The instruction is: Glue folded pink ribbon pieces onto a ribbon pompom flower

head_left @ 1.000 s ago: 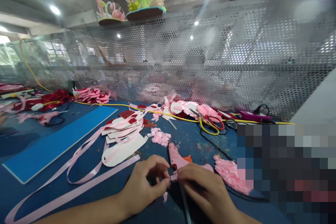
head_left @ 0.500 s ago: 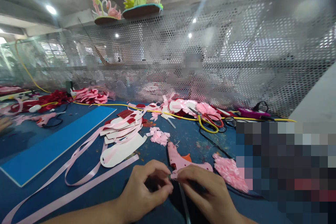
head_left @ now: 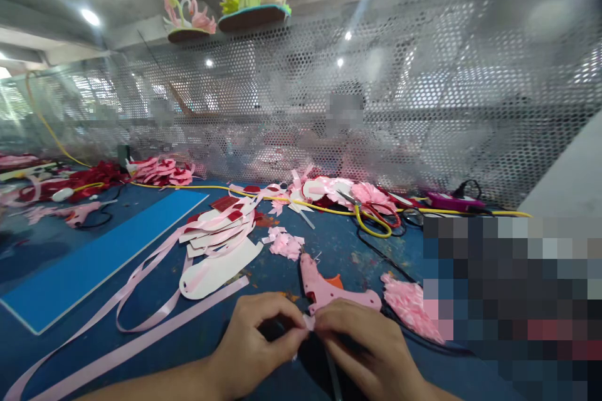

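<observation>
My left hand (head_left: 256, 341) and my right hand (head_left: 371, 351) meet at the bottom centre, fingers pinched together on a small pink ribbon piece (head_left: 309, 322). A thin dark stick (head_left: 333, 379) runs down from between them. Just beyond the fingertips lies a pink glue gun (head_left: 329, 285) with an orange trigger on the blue table (head_left: 338, 244). A frilled pink ribbon flower (head_left: 409, 307) rests to its right.
Long pink ribbon strips (head_left: 136, 307) trail left, past white card shapes (head_left: 219, 260) and a blue board (head_left: 94, 257). Pink scraps (head_left: 286, 243), scissors with yellow and red handles (head_left: 374, 216) and a yellow cable (head_left: 211, 188) lie further back. A perforated metal screen (head_left: 423, 106) closes off the table.
Both hands have slid slightly toward the lower edge, still pinched together on the small pink piece. The view dipped a little; nothing on the table moved.
</observation>
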The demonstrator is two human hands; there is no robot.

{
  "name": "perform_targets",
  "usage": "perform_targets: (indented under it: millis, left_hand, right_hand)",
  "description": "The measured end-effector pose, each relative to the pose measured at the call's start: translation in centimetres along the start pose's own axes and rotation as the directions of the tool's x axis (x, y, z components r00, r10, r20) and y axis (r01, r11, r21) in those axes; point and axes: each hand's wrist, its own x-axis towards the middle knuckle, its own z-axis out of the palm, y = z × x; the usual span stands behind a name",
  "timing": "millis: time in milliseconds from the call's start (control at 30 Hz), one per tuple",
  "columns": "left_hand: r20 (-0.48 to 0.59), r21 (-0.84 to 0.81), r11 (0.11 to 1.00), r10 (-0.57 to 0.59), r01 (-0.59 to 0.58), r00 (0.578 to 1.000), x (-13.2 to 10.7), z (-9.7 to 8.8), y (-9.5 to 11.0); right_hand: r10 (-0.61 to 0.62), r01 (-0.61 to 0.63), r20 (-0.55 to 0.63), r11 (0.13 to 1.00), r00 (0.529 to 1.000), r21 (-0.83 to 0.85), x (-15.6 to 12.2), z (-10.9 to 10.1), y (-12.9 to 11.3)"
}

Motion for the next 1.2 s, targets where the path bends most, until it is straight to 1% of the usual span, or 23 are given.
perform_targets:
  millis: [233, 467, 667, 800, 1000, 1100, 1200]
  left_hand:
    - [-0.059, -0.020, 0.996, 0.082, -0.084, 0.995, 0.18, 0.03, 0.07]
    - [-0.066, -0.031, 0.995, 0.096, -0.098, 0.993, 0.20, 0.06, -0.08]
    - [-0.050, -0.025, 0.995, 0.092, -0.093, 0.994, 0.12, 0.09, -0.20]
    - [-0.047, -0.014, 0.998, 0.056, -0.056, 0.997, 0.07, 0.10, -0.21]
    - [-0.020, -0.001, 1.000, -0.022, 0.022, 1.000, -0.05, 0.18, -0.13]
    - [-0.011, -0.049, 0.995, -0.092, 0.091, 0.996, -0.23, 0.32, -0.23]
    - [0.002, -0.112, 0.984, -0.139, 0.139, 0.990, -0.31, 0.41, -0.32]
  right_hand:
    - [0.018, -0.018, -0.009, 0.998, 1.000, 0.054, -0.12, 0.11, 0.12]
    - [0.024, -0.022, -0.020, 0.998, 1.000, 0.061, 0.06, 0.17, 0.28]
    - [0.003, -0.004, 0.009, 0.995, 1.000, 0.098, 0.05, 0.05, 0.23]
    - [0.051, -0.053, 0.017, 0.995, 0.999, 0.090, -0.09, 0.13, 0.17]
    - [0.044, -0.043, -0.012, 0.996, 0.999, 0.083, 0.16, 0.24, 0.00]
    - [0.069, -0.066, -0.029, 0.994, 0.997, 0.091, 0.20, 0.30, -0.11]
    - [0.144, -0.137, -0.057, 0.983, 0.988, 0.118, -0.02, 0.48, -0.07]
